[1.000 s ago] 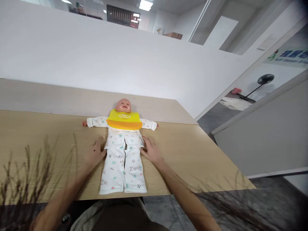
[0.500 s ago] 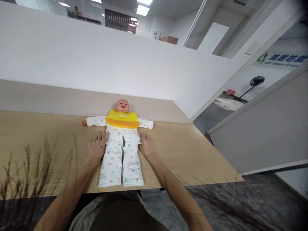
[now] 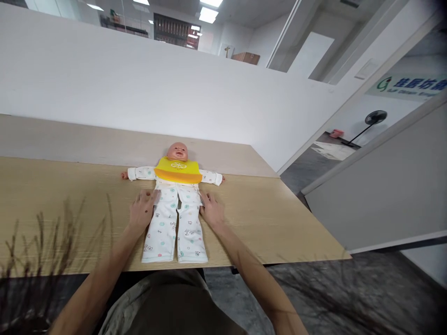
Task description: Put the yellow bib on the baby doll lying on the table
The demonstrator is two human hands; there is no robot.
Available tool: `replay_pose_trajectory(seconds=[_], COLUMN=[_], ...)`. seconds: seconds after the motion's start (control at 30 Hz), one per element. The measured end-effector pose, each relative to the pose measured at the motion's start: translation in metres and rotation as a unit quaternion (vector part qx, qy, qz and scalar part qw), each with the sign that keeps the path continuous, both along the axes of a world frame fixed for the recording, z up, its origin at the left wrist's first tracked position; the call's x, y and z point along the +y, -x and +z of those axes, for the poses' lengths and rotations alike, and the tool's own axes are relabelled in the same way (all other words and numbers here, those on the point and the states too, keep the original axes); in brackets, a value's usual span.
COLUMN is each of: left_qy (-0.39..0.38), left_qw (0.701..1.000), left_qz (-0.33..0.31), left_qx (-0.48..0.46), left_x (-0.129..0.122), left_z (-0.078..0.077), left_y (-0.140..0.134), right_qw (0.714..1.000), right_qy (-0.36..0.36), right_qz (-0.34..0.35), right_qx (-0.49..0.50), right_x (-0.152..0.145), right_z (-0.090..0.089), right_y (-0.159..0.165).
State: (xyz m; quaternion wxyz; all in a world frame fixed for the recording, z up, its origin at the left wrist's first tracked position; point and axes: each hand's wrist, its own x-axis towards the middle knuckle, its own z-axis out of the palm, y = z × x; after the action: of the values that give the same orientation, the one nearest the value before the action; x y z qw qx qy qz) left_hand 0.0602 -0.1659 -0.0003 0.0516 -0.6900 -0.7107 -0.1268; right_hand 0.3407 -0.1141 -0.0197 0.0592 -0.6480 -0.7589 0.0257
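A baby doll (image 3: 177, 151) lies on its back on the table, head toward the wall and arms stretched out sideways. A yellow bib (image 3: 178, 171) with an orange lower pocket covers its chest. Its white printed shirt (image 3: 166, 191) hangs over matching trousers (image 3: 161, 235), whose legs point toward me. My left hand (image 3: 142, 210) rests at the left side of the shirt's hem, fingers apart and fingertips on the cloth. At the opposite side, my right hand (image 3: 212, 210) touches the hem with spread fingers; its thumb is partly hidden.
The wooden table (image 3: 258, 218) ends just below the trouser legs. A low beige panel (image 3: 70, 139) and a white wall (image 3: 139, 88) stand behind the doll. To the right are a grey partition (image 3: 380, 186) and a doorway with a black fan (image 3: 375, 117) beyond it.
My left fingertips have moved slightly inward onto the shirt's edge, and the right ones have shifted a little inward too. The shirt sides look narrower. The view has shifted slightly.
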Motion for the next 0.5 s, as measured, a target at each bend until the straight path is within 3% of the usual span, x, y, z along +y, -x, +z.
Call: replay_pose_trajectory(seconds=[0.13,0.27,0.5], left_qy=[-0.054,-0.065,-0.056], left_qw=[0.996,0.99,0.987], left_qz=[-0.07,-0.122,-0.145], left_qx=[-0.022,-0.033,-0.038], left_x=[0.003,0.005,-0.003], left_z=[0.002,0.006,0.011], left_y=[0.003,-0.004,-0.023], right_qw=[0.991,0.961,0.924], right_qy=[-0.09,-0.184,-0.237], right_qz=[0.093,0.186,0.25], right_qx=[0.041,0.089,0.163], right_x=[0.002,0.004,0.006], right_z=[-0.007,-0.01,-0.011], right_y=[-0.005,0.0,0.023])
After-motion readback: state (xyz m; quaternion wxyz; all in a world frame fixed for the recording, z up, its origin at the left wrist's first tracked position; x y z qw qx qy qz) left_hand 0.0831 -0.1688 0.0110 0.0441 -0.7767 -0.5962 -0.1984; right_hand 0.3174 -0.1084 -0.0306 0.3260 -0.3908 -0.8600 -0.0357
